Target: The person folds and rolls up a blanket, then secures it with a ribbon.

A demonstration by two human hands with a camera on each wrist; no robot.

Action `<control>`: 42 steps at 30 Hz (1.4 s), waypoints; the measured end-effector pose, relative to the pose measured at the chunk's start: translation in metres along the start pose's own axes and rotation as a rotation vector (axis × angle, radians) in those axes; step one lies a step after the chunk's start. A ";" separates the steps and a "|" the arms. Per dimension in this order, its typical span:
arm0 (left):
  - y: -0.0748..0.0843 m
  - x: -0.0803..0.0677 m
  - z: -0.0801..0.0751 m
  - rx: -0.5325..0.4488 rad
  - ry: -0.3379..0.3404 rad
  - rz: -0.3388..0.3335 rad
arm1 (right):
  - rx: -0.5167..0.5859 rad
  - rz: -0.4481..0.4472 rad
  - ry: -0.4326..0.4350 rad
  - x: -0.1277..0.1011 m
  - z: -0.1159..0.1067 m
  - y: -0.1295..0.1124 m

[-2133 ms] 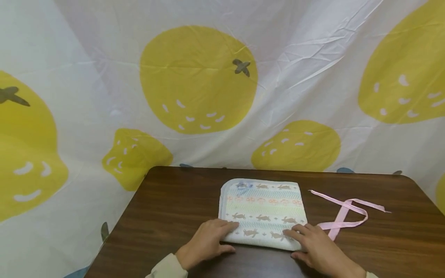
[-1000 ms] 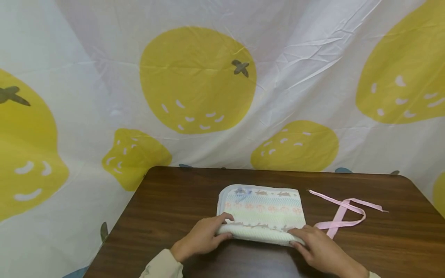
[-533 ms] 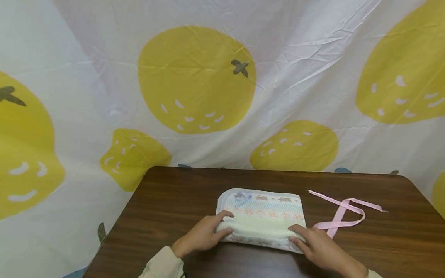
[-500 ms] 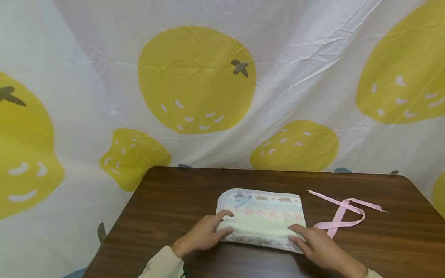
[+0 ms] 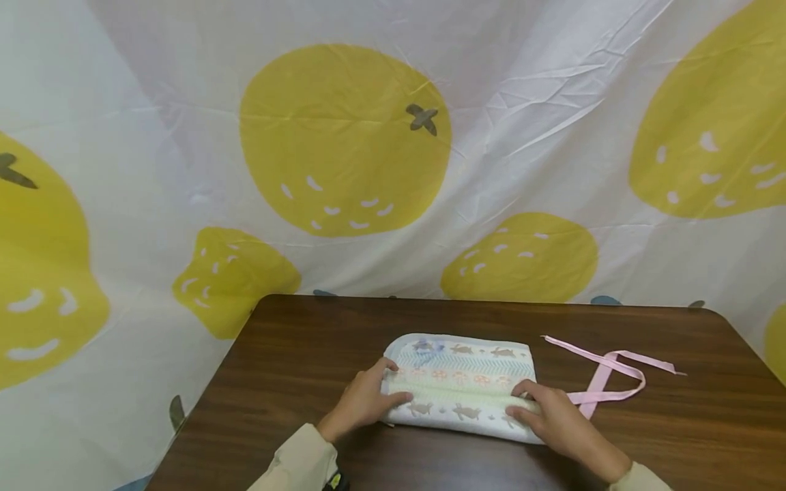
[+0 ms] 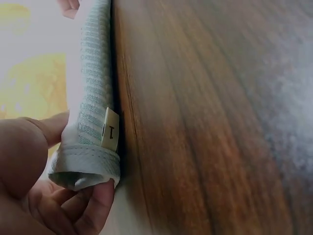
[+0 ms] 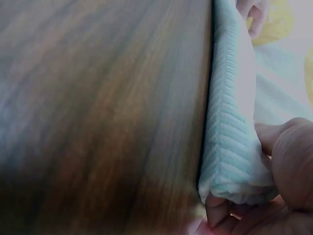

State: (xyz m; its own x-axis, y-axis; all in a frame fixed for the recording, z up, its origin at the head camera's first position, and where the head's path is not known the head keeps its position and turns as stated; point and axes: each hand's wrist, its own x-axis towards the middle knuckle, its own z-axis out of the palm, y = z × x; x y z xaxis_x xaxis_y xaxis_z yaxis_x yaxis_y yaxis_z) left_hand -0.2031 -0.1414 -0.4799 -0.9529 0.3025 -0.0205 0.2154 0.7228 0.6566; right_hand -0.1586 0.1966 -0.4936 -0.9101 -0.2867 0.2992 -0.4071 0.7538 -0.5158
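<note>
A white towel with brown animal figures and pale green, blue and orange bands lies on the table, its near edge rolled over into a thick fold. My left hand grips the left end of that fold, thumb on top and fingers curled at the end. At the right end, my right hand holds it between thumb and fingers. A small tag sticks out near the left end in the left wrist view. The right wrist view shows the fold's ribbed side, with fingertips tucked under its end.
A pink ribbon lies loosely crossed on the dark wooden table, just right of the towel. Behind the table hangs a white cloth printed with yellow fruit.
The towel's near edge has been rolled away from me over itself, so a row of animal figures now shows on the fold. Both hands shifted their hold along its ends; the ribbon stayed put.
</note>
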 end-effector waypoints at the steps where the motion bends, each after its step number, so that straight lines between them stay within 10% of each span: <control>1: 0.000 0.000 0.001 0.005 0.005 -0.005 | -0.001 0.010 0.000 0.000 0.001 0.000; 22: 0.014 -0.010 0.002 0.141 0.054 -0.040 | -0.049 0.026 -0.029 -0.001 0.002 -0.013; 34: 0.021 -0.014 0.011 0.471 0.319 0.273 | -0.381 -0.333 0.248 -0.003 0.009 -0.020; 42: 0.016 -0.017 0.015 0.573 0.333 0.552 | -0.438 -0.442 0.192 -0.009 0.007 -0.024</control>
State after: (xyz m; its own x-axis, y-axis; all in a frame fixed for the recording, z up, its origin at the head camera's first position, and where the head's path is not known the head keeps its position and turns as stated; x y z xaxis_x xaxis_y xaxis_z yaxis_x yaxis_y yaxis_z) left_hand -0.1799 -0.1260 -0.4801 -0.6736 0.5697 0.4708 0.6552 0.7551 0.0236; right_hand -0.1412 0.1766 -0.4892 -0.6178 -0.5449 0.5668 -0.6334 0.7721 0.0518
